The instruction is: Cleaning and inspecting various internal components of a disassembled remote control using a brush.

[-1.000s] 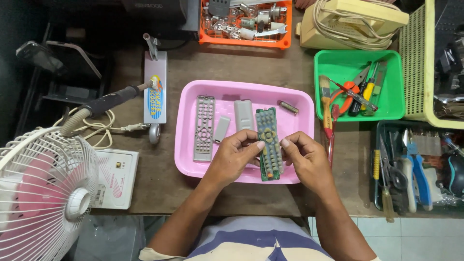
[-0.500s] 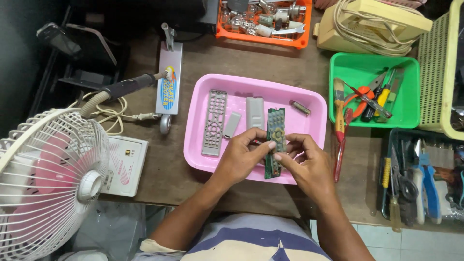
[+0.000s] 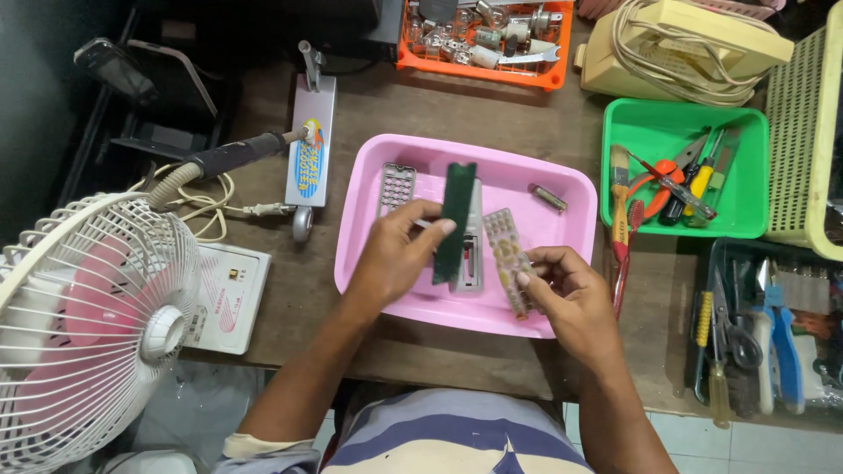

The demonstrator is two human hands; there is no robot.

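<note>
Overhead view of a remote control taken apart over a pink tray (image 3: 369, 189) on a wooden worktop (image 3: 562, 114). The left hand (image 3: 391, 254) pinches a dark green circuit board (image 3: 457, 219) by its lower edge, thumb and fingers (image 3: 439, 226) closed on it. The board stands nearly upright over the tray's middle, one long face turned to the viewer, a pose that suits inspection. The right hand (image 3: 571, 294) grips a translucent rubber keypad sheet (image 3: 507, 259) at its near end, fingers curled shut round it. The sheet tilts away towards the tray centre, apart from the board.

Below and between the two parts lies a grey remote shell (image 3: 470, 263), open side up on the tray floor. A second grey remote (image 3: 395, 183) rests at the tray's far left, and a small cylindrical battery (image 3: 547, 197) at its far right. Holding the parts above the tray would let any loose piece drop into it rather than onto the worktop.

To the right, a green bin (image 3: 676, 114) keeps screwdrivers and pliers near the right hand. At the left stand a white desk fan (image 3: 88, 325) and a soldering iron (image 3: 233, 156).
</note>
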